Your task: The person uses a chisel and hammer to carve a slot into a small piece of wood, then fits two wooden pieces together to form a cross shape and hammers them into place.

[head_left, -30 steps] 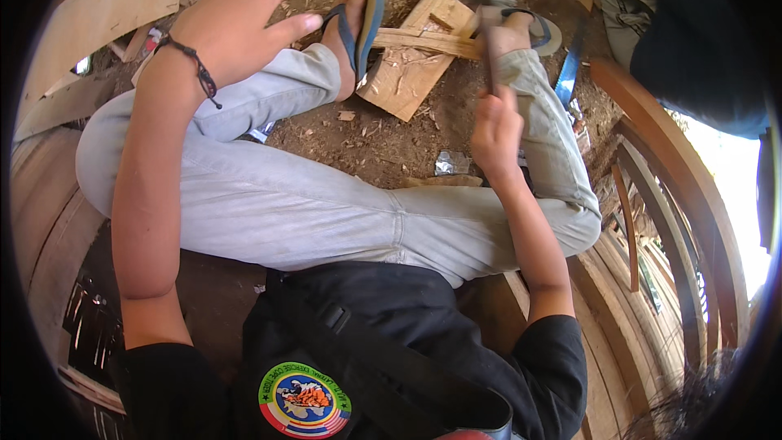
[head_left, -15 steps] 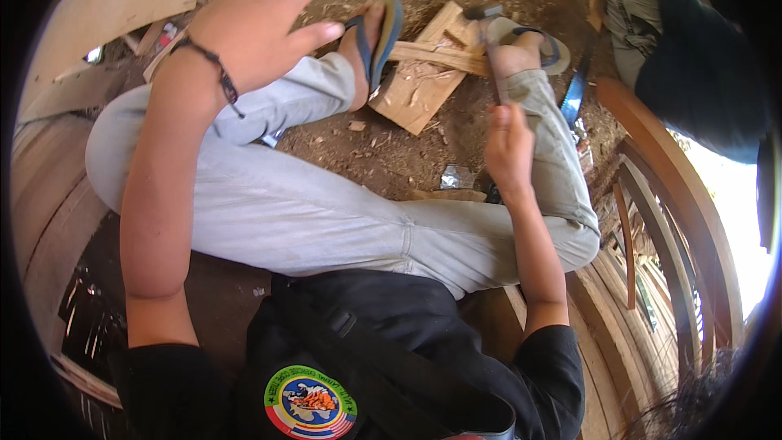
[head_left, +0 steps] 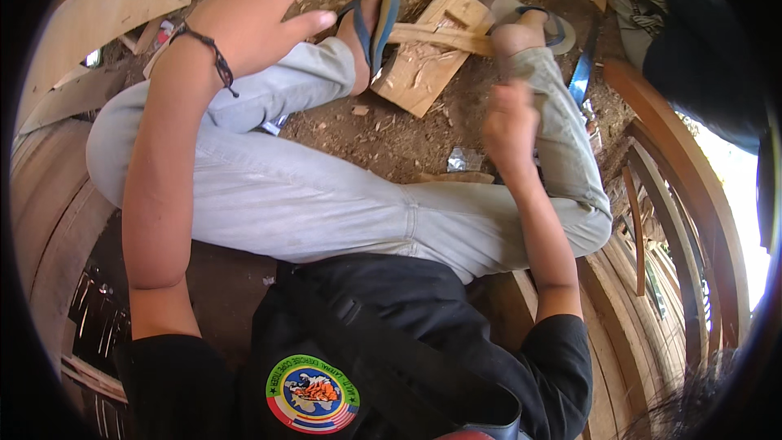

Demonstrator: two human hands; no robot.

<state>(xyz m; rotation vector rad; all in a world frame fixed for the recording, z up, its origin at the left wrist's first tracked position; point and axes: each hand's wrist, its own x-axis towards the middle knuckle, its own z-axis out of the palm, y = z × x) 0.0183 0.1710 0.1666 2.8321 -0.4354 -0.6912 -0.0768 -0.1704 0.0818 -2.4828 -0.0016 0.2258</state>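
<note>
A thin wooden strip (head_left: 440, 36) is laid across a wooden block (head_left: 428, 53), its long axis running left to right, pinned between two sandalled feet. The left hand (head_left: 248, 20) is held spread above the knee. The right hand (head_left: 511, 124) is blurred, so its grip cannot be told.

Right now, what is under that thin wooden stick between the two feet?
A flat wooden board lies under the stick, with chips and cut marks on it. Dirt ground surrounds the board. The stick's ends are covered by the sandalled feet.

Pale blue jeans (head_left: 326, 204), blue sandal (head_left: 383, 20), tan board (head_left: 428, 57)
</note>
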